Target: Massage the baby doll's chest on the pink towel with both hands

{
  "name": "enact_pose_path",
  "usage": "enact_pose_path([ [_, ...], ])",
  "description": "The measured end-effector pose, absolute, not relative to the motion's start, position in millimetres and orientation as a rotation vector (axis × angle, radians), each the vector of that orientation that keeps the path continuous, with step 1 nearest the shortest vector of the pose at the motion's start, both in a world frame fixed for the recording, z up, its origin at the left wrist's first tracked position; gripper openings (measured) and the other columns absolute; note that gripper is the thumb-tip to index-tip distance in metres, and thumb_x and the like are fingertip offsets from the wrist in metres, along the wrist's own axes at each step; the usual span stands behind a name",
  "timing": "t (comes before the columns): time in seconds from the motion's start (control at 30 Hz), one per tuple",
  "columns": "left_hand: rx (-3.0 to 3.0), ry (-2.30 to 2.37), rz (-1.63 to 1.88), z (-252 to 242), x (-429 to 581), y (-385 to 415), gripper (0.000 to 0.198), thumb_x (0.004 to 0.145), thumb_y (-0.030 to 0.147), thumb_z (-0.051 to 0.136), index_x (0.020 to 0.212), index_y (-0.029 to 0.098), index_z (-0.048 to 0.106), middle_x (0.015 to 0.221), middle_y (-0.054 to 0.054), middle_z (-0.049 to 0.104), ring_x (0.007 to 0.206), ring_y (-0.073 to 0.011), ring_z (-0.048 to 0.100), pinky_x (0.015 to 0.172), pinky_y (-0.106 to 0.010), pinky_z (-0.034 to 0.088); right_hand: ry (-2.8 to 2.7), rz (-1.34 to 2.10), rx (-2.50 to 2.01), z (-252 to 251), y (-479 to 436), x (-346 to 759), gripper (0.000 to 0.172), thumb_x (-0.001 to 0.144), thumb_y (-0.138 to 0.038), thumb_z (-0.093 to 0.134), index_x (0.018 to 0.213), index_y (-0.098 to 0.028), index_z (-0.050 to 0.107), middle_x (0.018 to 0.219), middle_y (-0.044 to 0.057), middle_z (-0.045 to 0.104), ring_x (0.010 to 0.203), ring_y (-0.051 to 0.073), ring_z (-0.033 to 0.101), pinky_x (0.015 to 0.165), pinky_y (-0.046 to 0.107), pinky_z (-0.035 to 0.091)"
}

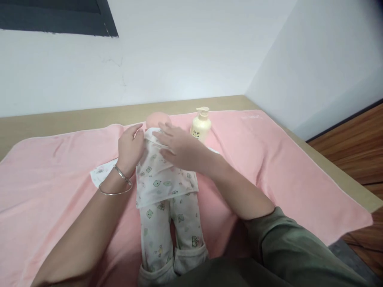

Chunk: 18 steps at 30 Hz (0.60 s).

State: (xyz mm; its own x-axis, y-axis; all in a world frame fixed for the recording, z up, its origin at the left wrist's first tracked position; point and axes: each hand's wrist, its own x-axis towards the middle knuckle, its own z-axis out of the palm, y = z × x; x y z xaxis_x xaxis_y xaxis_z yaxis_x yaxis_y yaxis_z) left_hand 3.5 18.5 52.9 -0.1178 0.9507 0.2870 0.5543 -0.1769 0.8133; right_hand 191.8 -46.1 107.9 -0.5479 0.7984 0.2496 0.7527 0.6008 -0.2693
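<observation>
A doll lies on its back in a white long-sleeved top [167, 179] and matching trousers [157, 227], both printed with small green animals. Only the pinkish crown of its head [158, 118] shows past my hands; the neckline is partly covered. My left hand [131, 147], with a silver bangle [115, 193] at the wrist, is at the doll's left-side shoulder in view, fingers loosely bent and apart. Across the upper chest and collar lies my right hand [179, 145], its fingers spread on the fabric. One sleeve [103, 173] sticks out on the left.
A pale yellow pump bottle [201, 125] stands just beyond my right hand. Beneath the doll a pink blanket [254, 159] covers most of the wooden table [230, 101]. A white wall [185, 52] rises behind it. Brown wood-grain panelling [356, 147] is at the right.
</observation>
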Motion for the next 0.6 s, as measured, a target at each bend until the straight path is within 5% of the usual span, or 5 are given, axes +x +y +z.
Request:
enact_pose_path([
  [0.17,1.482,1.106,1.217,94,68,19,0.053,0.106,0.048,0.034,0.133,0.017,0.067,0.136,-0.012,0.071,0.137,-0.0297,0.062,0.119,-0.047,0.052,-2.058,-0.025,-1.395,137,-34,242,0.060,0.105,-0.025,0.038,0.165,-0.026,0.036,0.175,0.005,0.033,0.165,0.031,0.025,0.133,0.058,0.030],
  [0.33,1.499,0.899,0.937,102,123,49,0.075,0.107,0.060,0.011,0.151,0.016,0.053,0.149,-0.019,0.059,0.149,-0.0343,0.051,0.112,-0.053,0.055,-1.770,-0.195,-1.595,126,-6,281,0.065,0.110,-0.043,0.028,0.172,-0.031,0.010,0.180,0.008,0.015,0.167,0.034,0.019,0.131,0.066,0.027],
  [0.6,1.286,0.785,1.033,115,156,43,0.068,0.109,0.054,0.012,0.126,0.011,0.062,0.132,-0.020,0.064,0.147,-0.0373,0.051,0.121,-0.058,0.049,-1.834,0.018,-1.684,105,25,279,0.062,0.111,-0.053,0.029,0.164,-0.022,0.038,0.177,0.013,0.028,0.167,0.035,0.017,0.133,0.068,0.019],
])
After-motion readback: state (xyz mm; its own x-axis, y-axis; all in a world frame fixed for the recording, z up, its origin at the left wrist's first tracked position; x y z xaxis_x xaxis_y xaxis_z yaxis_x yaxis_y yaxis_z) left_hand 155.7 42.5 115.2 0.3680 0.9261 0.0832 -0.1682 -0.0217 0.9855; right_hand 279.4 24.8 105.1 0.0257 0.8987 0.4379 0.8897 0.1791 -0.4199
